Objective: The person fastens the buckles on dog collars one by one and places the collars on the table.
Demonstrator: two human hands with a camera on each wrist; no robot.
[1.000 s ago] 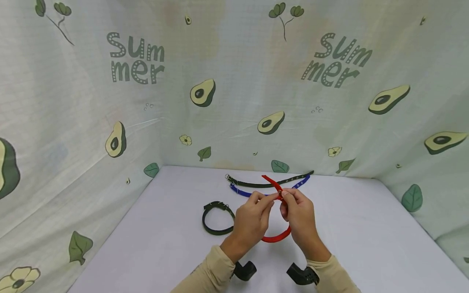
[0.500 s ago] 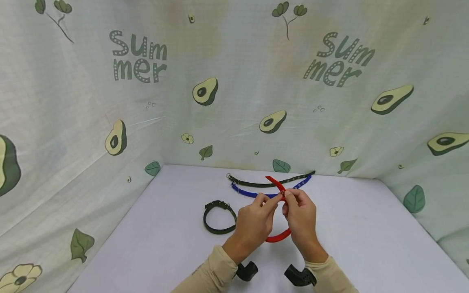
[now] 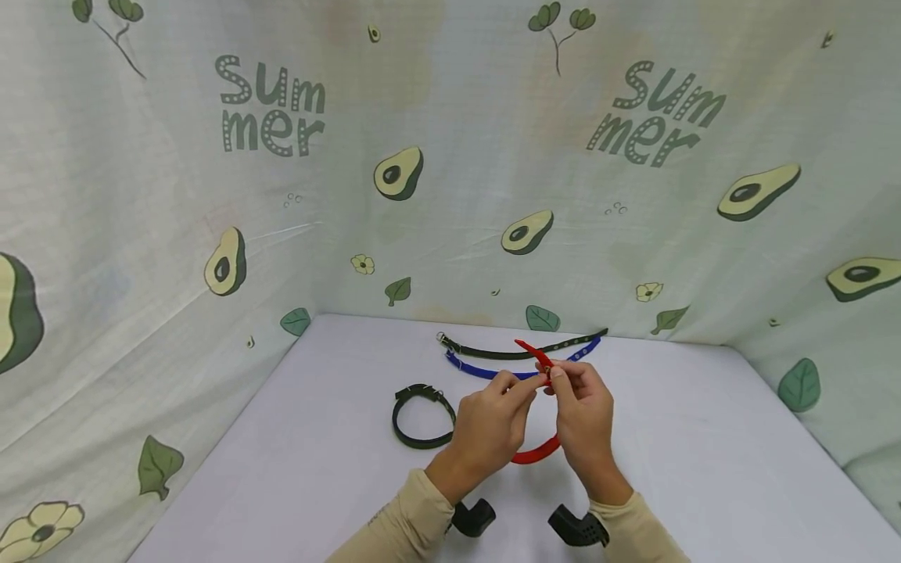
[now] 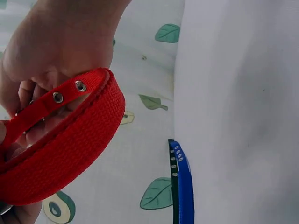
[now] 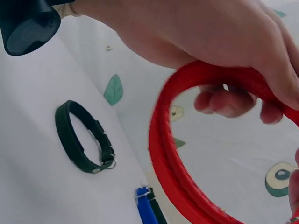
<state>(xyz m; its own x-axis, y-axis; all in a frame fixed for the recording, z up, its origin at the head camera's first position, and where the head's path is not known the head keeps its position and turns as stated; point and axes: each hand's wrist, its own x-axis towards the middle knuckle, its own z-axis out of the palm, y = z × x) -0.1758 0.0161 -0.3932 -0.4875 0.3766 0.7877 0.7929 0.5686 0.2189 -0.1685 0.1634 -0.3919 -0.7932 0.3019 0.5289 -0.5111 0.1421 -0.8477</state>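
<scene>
Both hands hold a red dog collar (image 3: pixel 538 453) bent into a loop above the table. The left hand (image 3: pixel 487 422) pinches it near the metal buckle, and the right hand (image 3: pixel 586 426) grips the strap beside it with thumb and fingers. The strap's free tip points up and away past the fingers. In the left wrist view the woven red band (image 4: pixel 74 144) shows metal eyelets along its inner strap. The collar's loop (image 5: pixel 161 135) curves below a hand in the right wrist view. Fingers hide most of the buckle.
A dark green collar (image 3: pixel 422 446), buckled into a ring, stands left of the hands on the white table (image 3: pixel 317 469). Behind the hands lie a blue collar (image 3: pixel 486 373) and another dark green one (image 3: pixel 493 355), both stretched out. A printed curtain (image 3: pixel 450 274) borders the table.
In the head view, both hands and the red collar have shifted slightly right. The pinching grip on the collar stays much the same, and the other collars lie unmoved.
</scene>
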